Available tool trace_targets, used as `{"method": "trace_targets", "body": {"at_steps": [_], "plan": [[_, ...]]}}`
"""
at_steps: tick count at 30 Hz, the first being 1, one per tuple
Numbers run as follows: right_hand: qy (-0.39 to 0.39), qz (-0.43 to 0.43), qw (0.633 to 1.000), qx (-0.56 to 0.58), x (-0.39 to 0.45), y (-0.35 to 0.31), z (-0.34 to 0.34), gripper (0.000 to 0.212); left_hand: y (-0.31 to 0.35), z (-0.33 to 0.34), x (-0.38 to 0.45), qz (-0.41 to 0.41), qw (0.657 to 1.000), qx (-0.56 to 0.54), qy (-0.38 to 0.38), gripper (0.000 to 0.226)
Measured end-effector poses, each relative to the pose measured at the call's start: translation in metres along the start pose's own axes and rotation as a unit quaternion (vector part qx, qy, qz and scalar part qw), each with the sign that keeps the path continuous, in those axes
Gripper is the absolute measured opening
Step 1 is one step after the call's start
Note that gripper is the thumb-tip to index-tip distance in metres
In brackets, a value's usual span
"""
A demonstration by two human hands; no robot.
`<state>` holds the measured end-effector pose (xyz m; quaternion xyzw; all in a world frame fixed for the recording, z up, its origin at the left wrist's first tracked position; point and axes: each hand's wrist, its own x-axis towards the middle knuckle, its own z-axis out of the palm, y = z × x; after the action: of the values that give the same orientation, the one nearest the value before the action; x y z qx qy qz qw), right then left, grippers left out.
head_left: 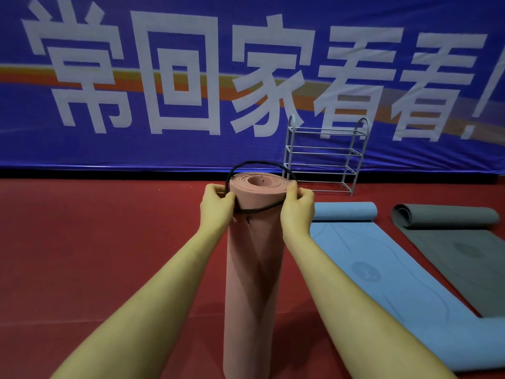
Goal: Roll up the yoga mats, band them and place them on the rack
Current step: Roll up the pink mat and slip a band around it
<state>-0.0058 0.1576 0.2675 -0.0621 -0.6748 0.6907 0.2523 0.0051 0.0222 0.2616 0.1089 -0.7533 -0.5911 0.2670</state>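
A rolled pink yoga mat [252, 269] stands upright on the red floor in front of me. A black elastic band [258, 163] loops over its top end, its front part lying against the roll a little below the rim. My left hand [217, 207] pinches the band at the roll's left side. My right hand [297, 209] pinches it at the right side. A blue mat [382, 272] lies partly unrolled to the right, and a grey mat [459, 242] lies partly unrolled beyond it. The empty metal rack [325, 154] stands against the back wall.
A large blue banner [164, 77] with white characters covers the wall behind. Red floor [95, 242] stretches open to the left of the pink roll. The rack is behind and slightly right of the roll.
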Motion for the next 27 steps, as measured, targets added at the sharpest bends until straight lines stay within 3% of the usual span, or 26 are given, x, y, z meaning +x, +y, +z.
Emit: {"method": "trace_targets", "body": {"at_steps": [3,6,13,16,20,23,27], "plan": [[0.005,0.012,1.000,0.022,0.004,0.009,-0.003,0.025,-0.003,-0.005,0.009,-0.013,1.000,0.021,-0.007,0.016],[-0.028,-0.008,1.000,0.001,0.002,0.021,-0.013,0.009,-0.011,-0.012,0.013,-0.025,1.000,0.019,0.002,0.019],[-0.071,0.030,0.996,0.041,0.013,0.023,-0.021,0.026,-0.003,-0.023,0.010,-0.075,0.996,-0.051,-0.027,0.012],[-0.091,0.035,0.994,0.039,0.019,0.017,-0.022,0.024,0.010,-0.030,0.011,-0.118,0.991,-0.061,-0.034,0.029],[-0.090,0.084,0.992,0.027,0.029,0.008,-0.025,0.025,0.017,-0.036,0.011,-0.133,0.988,-0.053,-0.054,0.034],[-0.084,0.144,0.985,0.038,0.030,0.006,-0.024,0.009,0.016,-0.038,0.010,-0.164,0.983,-0.056,-0.065,0.035],[-0.107,0.163,0.981,0.018,0.035,-0.001,-0.022,0.016,0.027,-0.039,0.017,-0.176,0.980,-0.014,-0.089,0.040]]}}
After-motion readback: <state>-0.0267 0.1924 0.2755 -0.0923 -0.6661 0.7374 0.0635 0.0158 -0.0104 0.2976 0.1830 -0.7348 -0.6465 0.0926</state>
